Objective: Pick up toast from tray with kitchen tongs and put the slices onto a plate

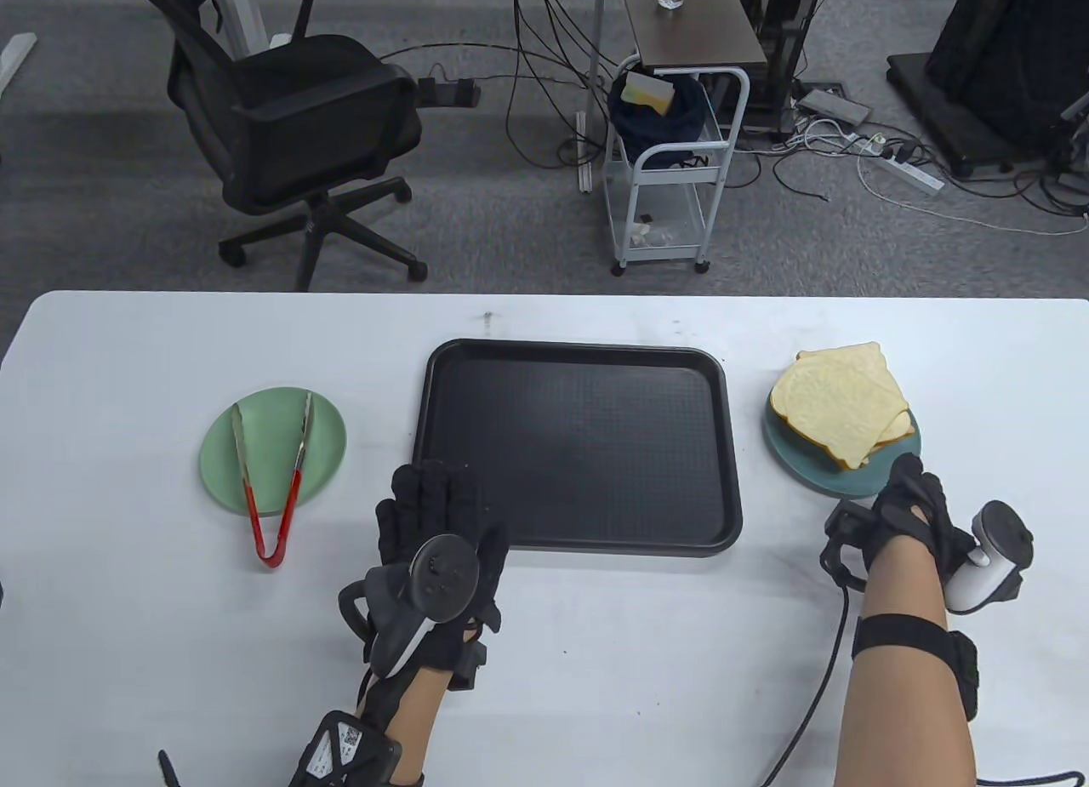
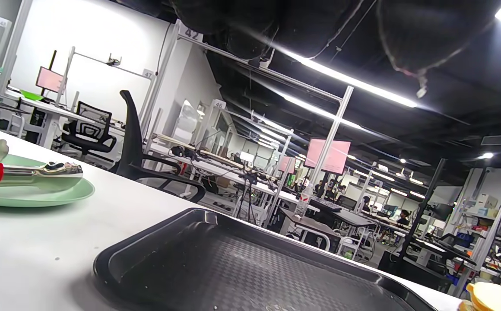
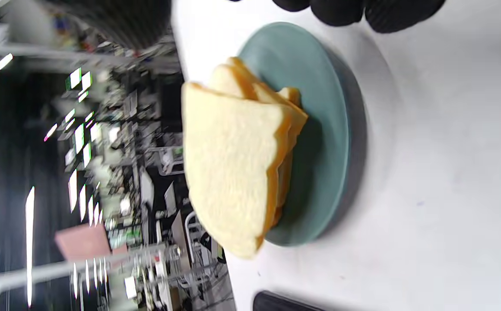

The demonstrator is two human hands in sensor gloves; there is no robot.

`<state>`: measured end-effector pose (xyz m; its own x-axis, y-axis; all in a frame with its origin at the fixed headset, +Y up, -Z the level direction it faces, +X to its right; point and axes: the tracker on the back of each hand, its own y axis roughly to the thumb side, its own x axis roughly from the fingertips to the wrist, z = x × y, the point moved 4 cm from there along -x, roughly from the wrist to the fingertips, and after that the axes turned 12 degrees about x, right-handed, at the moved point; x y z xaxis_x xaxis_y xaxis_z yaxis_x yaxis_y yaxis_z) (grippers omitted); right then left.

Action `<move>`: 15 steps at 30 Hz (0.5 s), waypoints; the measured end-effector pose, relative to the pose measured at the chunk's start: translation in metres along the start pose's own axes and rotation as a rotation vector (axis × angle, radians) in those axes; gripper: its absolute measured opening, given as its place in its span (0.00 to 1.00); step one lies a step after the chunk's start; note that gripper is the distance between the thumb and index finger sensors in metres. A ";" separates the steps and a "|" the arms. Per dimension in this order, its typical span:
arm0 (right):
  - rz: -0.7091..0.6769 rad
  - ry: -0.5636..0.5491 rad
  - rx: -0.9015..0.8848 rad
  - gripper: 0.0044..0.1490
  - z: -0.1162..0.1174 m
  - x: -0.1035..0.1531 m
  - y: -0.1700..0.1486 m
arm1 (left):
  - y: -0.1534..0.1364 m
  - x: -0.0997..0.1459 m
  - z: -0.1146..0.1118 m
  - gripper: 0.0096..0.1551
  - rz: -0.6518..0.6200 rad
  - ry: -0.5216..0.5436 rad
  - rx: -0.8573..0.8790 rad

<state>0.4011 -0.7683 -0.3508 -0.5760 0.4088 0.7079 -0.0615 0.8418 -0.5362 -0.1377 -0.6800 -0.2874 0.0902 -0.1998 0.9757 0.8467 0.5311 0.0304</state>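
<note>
The black tray (image 1: 578, 447) lies empty at the table's middle; its ribbed floor fills the left wrist view (image 2: 250, 268). A stack of pale toast slices (image 1: 838, 404) sits on a teal plate (image 1: 876, 476) to the tray's right, also in the right wrist view as toast (image 3: 233, 168) on the teal plate (image 3: 324, 129). Red-handled metal tongs (image 1: 270, 481) lie across a light green plate (image 1: 327, 438) on the left. My left hand (image 1: 430, 476) rests, fingers straight, at the tray's near-left corner. My right hand (image 1: 906, 468) hovers by the teal plate's near rim, its fingertips (image 3: 337, 8) holding nothing.
A black office chair (image 1: 289, 132) and a white wheeled cart (image 1: 672, 166) stand on the floor beyond the table's far edge, among cables. Bare white tabletop stretches in front of the tray and between the plates.
</note>
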 end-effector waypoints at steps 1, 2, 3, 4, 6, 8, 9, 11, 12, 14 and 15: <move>-0.047 -0.020 0.055 0.49 0.000 0.008 0.008 | 0.001 0.000 -0.001 0.42 -0.005 -0.001 -0.003; -0.146 -0.060 0.145 0.49 0.002 0.025 0.023 | 0.003 0.001 -0.002 0.41 -0.012 -0.003 -0.008; -0.190 -0.078 0.187 0.49 0.004 0.035 0.030 | 0.004 0.001 -0.002 0.41 -0.015 -0.005 -0.009; -0.240 -0.093 0.231 0.48 0.006 0.045 0.037 | 0.005 0.002 -0.003 0.41 -0.018 -0.007 -0.007; -0.365 -0.108 0.309 0.48 0.016 0.071 0.054 | 0.007 0.002 -0.004 0.41 -0.027 -0.014 -0.005; -0.506 -0.109 0.379 0.48 0.032 0.105 0.069 | 0.010 0.004 -0.006 0.41 -0.038 -0.016 -0.009; -0.560 -0.101 0.404 0.48 0.038 0.118 0.074 | 0.011 0.004 -0.006 0.41 -0.041 -0.016 -0.012; -0.678 -0.090 0.460 0.47 0.057 0.147 0.084 | 0.014 0.005 -0.007 0.40 -0.050 -0.017 -0.014; -0.708 -0.082 0.474 0.46 0.063 0.156 0.086 | 0.014 0.006 -0.007 0.41 -0.053 -0.017 -0.014; -0.792 -0.067 0.531 0.46 0.082 0.178 0.088 | 0.017 0.007 -0.009 0.41 -0.062 -0.020 -0.019; -0.835 -0.062 0.555 0.45 0.091 0.187 0.089 | 0.018 0.007 -0.009 0.41 -0.066 -0.021 -0.022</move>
<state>0.2140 -0.6492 -0.3081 -0.2156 -0.2697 0.9385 -0.8272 0.5612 -0.0288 -0.1168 -0.6795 -0.2817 0.0228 -0.2164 0.9760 0.8616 0.4995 0.0906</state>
